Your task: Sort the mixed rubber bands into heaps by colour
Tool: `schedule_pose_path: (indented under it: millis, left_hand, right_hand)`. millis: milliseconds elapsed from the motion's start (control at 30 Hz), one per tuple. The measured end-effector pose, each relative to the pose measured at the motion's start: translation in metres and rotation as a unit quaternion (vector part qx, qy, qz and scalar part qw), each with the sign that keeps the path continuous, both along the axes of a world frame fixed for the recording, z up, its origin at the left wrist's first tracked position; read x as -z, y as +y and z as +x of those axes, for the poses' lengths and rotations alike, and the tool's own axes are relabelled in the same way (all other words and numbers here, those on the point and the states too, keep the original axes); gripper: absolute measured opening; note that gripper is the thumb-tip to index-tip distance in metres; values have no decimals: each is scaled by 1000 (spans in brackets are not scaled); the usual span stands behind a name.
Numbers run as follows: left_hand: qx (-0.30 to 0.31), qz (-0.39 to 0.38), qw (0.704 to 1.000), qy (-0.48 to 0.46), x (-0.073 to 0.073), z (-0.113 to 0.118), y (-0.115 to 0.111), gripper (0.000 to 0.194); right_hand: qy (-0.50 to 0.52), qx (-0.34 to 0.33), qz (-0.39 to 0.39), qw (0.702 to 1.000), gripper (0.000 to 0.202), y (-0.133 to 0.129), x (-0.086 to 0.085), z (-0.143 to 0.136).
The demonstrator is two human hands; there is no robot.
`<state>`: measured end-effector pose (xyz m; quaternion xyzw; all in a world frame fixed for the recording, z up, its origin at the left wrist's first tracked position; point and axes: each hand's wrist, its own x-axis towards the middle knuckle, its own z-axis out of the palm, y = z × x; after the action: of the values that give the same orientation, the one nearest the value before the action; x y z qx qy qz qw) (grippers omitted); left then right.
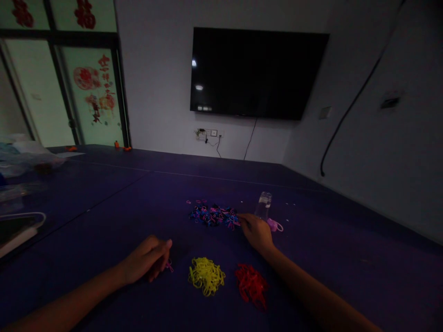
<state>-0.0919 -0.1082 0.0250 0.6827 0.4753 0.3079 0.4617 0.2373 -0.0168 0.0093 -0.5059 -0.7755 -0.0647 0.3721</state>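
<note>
A mixed pile of small blue, black and pink rubber bands (214, 216) lies on the dark purple table. My right hand (255, 229) reaches to the pile's right edge, its fingertips pinched together at the bands. My left hand (148, 258) rests lower left, its fingers loosely curled down. A few pink bands (169, 265) show beside its fingers; whatever is under the palm is hidden. Between my arms lie a heap of yellow rubber bands (206, 275) and a heap of red rubber bands (252, 285).
Just beyond my right hand lies a clear bottle (264, 205) with a pink looped cap (273, 225). A white-edged device (19, 233) and plastic bags (26, 154) are at the left on the table (114, 203). A television (258, 74) hangs on the wall.
</note>
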Motion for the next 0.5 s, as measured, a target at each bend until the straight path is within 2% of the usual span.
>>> schedule_pose_path:
  millis: [133, 333, 400, 500]
  left_hand:
    - [-7, 28, 999, -42, -1, 1, 2, 64]
    - [-124, 82, 985, -84, -8, -5, 8, 59]
    - [-115, 69, 987, -94, -6, -5, 8, 59]
    - [-44, 31, 993, -107, -2, -1, 5, 63]
  right_hand:
    - [5, 36, -28, 999, 31, 3, 0, 2]
    - [-35, 30, -45, 998, 20, 0, -4, -2]
    - [-55, 24, -56, 997, 17, -2, -5, -5]
    - [-75, -2, -68, 995, 15, -3, -6, -7]
